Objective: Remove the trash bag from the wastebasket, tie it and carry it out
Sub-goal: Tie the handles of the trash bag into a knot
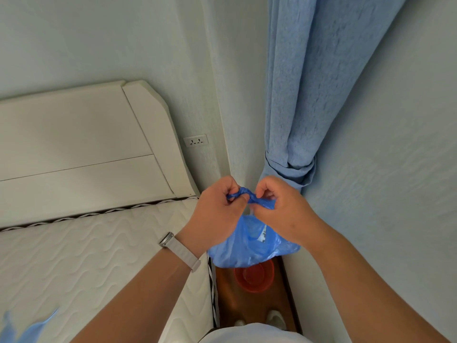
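- While both my hands are raised in front of me, my left hand (218, 209) is pinching one twisted end of the blue trash bag (249, 243) between thumb and fingers.
- My right hand (279, 206) is pinching the other twisted end in the same way; the two hands are sitting close together, each clamped on the bag's neck.
- Between my hands, the twisted blue plastic is forming a knot (244, 193); whether it is pulled tight, I cannot tell.
- The body of the bag is hanging below my hands, clear of the floor, with something pale showing through the plastic.
- A watch (173, 246) on a pale strap is sitting on my left wrist.
- Directly beneath the bag, the red wastebasket (254, 277) is standing on the brown floor (237, 300), partly hidden by the bag.
- To my left, a white quilted mattress (86, 256) is lying against a white headboard (74, 149).
- Ahead, a tied-back blue curtain (296, 120) is hanging in the corner, near a wall socket (195, 140).
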### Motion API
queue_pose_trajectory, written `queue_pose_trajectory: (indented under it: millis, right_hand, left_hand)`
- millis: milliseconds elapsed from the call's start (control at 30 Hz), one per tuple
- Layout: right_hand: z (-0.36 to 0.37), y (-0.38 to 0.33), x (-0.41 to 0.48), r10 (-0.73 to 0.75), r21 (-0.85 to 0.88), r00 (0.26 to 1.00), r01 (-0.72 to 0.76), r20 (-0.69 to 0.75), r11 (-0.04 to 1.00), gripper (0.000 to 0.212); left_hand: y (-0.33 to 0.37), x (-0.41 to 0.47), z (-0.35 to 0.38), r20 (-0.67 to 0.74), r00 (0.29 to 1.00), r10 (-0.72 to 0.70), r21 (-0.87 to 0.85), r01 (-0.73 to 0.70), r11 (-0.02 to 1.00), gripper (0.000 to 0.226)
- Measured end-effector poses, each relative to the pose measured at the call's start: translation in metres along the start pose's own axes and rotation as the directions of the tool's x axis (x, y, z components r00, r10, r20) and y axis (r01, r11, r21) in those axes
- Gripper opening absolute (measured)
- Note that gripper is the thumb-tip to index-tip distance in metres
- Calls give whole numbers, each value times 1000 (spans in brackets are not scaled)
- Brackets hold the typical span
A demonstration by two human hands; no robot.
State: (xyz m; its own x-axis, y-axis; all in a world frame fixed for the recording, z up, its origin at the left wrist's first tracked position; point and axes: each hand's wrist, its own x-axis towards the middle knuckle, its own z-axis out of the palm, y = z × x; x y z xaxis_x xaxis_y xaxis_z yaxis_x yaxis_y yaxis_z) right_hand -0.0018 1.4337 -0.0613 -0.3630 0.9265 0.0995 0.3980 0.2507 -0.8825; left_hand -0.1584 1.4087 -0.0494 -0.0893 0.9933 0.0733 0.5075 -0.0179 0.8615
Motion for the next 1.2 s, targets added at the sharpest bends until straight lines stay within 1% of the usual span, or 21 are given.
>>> queue_pose_trajectory:
  millis: [67, 133, 200, 300, 367, 433, 500, 600, 667, 733, 767, 833, 967, 1033, 1100, 1200]
  right_hand:
    - [1, 5, -1, 30, -7, 999, -30, -35, 1000, 20]
    - [1, 7, 0, 23, -8, 995, -24, -97, 1000, 21]
    - [2, 6, 2, -25, -34, 984, 19, -179, 999, 23]
    - [5, 6, 3, -102, -155, 964, 64, -245, 986, 26]
    - [6, 7, 2, -85, -199, 966, 36, -243, 979, 25]
    - [8, 4, 1, -33, -194, 981, -5, -190, 981, 32]
    - [8, -5, 1, 22, -104, 993, -34, -112, 994, 38]
    - [6, -16, 1, 75, 70, 997, -72, -37, 995, 28]
    - [5, -18, 1, 70, 111, 998, -69, -5, 991, 23]
    - [4, -16, 2, 70, 138, 997, -67, -20, 988, 10]
    - [3, -15, 3, 71, 143, 997, -67, -25, 987, 9]
    - [3, -13, 5, 56, 120, 997, -50, -46, 992, 17]
    - [3, -11, 8, 18, 75, 993, -9, -118, 997, 28]
    - [2, -9, 9, 53, 85, 987, -41, -150, 996, 22]
    - [1, -8, 11, 95, 89, 982, -81, -165, 993, 12]
    - [0, -4, 11, 113, 67, 981, -103, -157, 992, 11]
  left_hand:
    - [1, -2, 3, 16, 1000, 13, -3, -13, 1000, 38]
    - [3, -3, 4, 25, 999, 23, 12, -24, 1000, 37]
    - [4, -2, 3, 37, 999, 14, 4, -14, 1000, 37]
    - [5, 1, 0, 38, 999, -23, -40, 24, 999, 38]
    - [4, 4, -2, 17, 997, -69, -122, 71, 990, 38]
    - [2, 8, -5, 5, 995, -103, -235, 102, 967, 37]
    - [2, 10, -8, 19, 993, -112, -289, 113, 951, 35]
    - [3, 10, -10, 43, 992, -120, -320, 127, 939, 38]
    - [2, 11, -11, 40, 992, -120, -306, 126, 944, 39]
    - [1, 12, -13, 34, 992, -119, -310, 124, 943, 34]
    - [1, 13, -14, 44, 991, -123, -313, 131, 941, 31]
    - [1, 13, -15, 77, 990, -116, -314, 135, 940, 29]
    - [-3, 13, -18, 123, 991, -43, -274, 76, 959, 32]
    - [-7, 15, -22, 116, 993, -37, -227, 62, 972, 32]
    - [-11, 18, -26, 115, 992, -44, -226, 70, 972, 29]
    - [-16, 22, -34, 111, 992, -53, -231, 77, 970, 26]
